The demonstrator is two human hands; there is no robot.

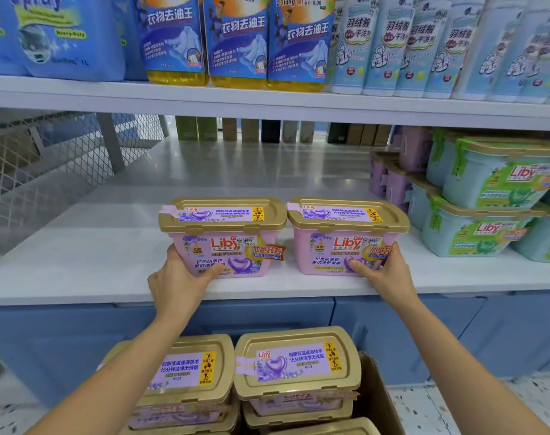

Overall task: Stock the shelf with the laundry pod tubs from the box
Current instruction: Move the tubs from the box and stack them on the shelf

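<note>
While spare tubs [295,362] fill the box [377,400] at lower centre, the left hand [178,285] grips the left tub [226,240] and the right hand [388,273] grips the right tub [342,238], side by side mid-frame on the shelf [79,262].

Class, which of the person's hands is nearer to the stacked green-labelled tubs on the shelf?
Right. The right hand grips the right pink tub, just left of the green-labelled tubs; the left hand grips the left pink tub, farther away.
</note>
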